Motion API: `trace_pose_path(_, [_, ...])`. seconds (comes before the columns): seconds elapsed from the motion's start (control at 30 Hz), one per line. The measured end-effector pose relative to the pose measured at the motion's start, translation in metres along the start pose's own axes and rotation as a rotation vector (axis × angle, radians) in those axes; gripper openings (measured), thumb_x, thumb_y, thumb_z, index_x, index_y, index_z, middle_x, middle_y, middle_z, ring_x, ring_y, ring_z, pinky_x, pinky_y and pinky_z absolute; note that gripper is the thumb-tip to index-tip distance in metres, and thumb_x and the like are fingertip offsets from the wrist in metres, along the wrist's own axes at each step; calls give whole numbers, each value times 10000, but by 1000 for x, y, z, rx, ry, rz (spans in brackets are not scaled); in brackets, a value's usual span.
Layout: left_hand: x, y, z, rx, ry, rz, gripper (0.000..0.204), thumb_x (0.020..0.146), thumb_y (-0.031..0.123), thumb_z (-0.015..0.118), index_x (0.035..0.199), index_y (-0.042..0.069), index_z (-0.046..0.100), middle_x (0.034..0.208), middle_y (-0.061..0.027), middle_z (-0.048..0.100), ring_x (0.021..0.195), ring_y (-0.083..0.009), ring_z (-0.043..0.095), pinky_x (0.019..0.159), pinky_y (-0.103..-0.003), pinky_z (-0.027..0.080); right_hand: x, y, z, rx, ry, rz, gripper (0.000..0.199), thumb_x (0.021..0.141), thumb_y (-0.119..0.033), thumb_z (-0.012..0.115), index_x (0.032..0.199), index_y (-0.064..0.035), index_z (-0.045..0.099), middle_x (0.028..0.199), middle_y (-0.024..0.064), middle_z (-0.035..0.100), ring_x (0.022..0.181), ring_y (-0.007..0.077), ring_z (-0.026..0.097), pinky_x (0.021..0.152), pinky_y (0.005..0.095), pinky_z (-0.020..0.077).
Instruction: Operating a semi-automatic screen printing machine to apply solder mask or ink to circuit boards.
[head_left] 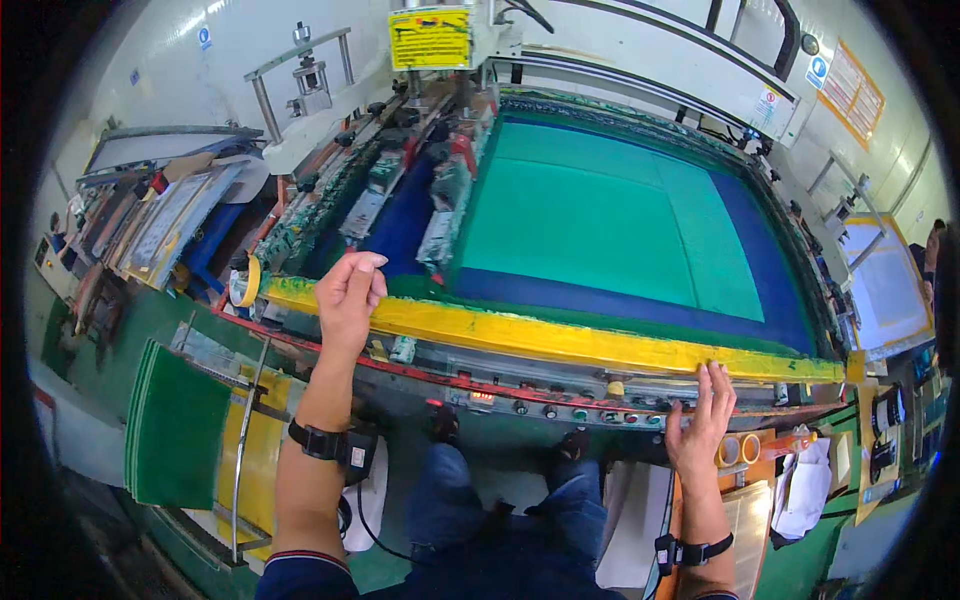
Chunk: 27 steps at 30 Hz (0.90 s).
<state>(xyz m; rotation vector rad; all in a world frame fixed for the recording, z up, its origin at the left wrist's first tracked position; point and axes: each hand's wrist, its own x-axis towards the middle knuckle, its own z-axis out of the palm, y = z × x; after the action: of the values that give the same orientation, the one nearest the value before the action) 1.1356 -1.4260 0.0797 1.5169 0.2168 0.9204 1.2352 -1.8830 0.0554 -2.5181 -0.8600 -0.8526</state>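
A screen-printing frame lies in front of me, its near bar [520, 336] covered in yellow tape. My left hand [349, 300] is closed in a fist over the left part of that bar; what its fingers hold, if anything, is hidden. To its left, a roll of yellow tape [247, 282] stands at the bar's left end. My right hand [703, 418] is open, with its fingertips resting on the bar toward the right end and its thumb apart. Beyond the bar, the frame's mesh [580, 235] shows a light green field with a dark blue border.
Metal squeegee clamps [450, 205] stand over the frame's left side. A row of buttons [580, 414] runs along the machine's front. Green sheets [180, 425] lean on a rack at lower left. Two tape rolls [738, 450] lie on a side table at lower right.
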Motion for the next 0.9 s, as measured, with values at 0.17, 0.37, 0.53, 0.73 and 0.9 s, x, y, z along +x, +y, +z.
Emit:
trace_pose_path(0.17, [1, -1, 0, 26, -16, 12, 186, 973, 143, 513, 968, 8, 641, 669, -2, 554, 564, -38, 428, 507, -188, 332, 2, -4, -3, -25, -41, 11, 685, 709, 2, 606, 1362, -5, 402, 1362, 243, 413, 1274, 448, 374, 1059, 527, 295])
trace_pose_path(0.37, [0, 1, 0, 7, -26, 35, 198, 977, 163, 512, 975, 12, 640, 666, -2, 552, 563, -37, 427, 506, -185, 327, 3, -4, -3, -33, -44, 14, 698, 703, 3, 610, 1367, -8, 397, 1375, 243, 401, 1280, 448, 367, 1064, 526, 292])
trace_pose_path(0.53, [-4, 5, -1, 7, -16, 15, 196, 980, 164, 508, 972, 16, 637, 667, 0, 550, 567, -37, 425, 501, -191, 325, 0, -4, -4, -27, -37, 5, 686, 706, 5, 606, 1361, -4, 403, 1373, 245, 402, 1273, 449, 376, 1056, 529, 302])
trace_pose_path(0.73, [1, -1, 5, 70, -15, 17, 213, 981, 211, 495, 966, 53, 637, 649, 9, 516, 568, -43, 414, 481, -193, 296, -1, 2, -3, -38, -25, 13, 650, 719, -8, 613, 1342, 7, 428, 1367, 237, 414, 1270, 442, 383, 1049, 522, 317])
trace_pose_path(0.9, [1, 2, -4, 85, 37, 6, 223, 984, 228, 489, 969, 59, 634, 647, 26, 500, 547, -31, 392, 466, -182, 264, 5, 0, 3, 23, -26, 2, 651, 717, -17, 635, 1337, 5, 439, 1359, 225, 423, 1268, 436, 386, 1048, 507, 327])
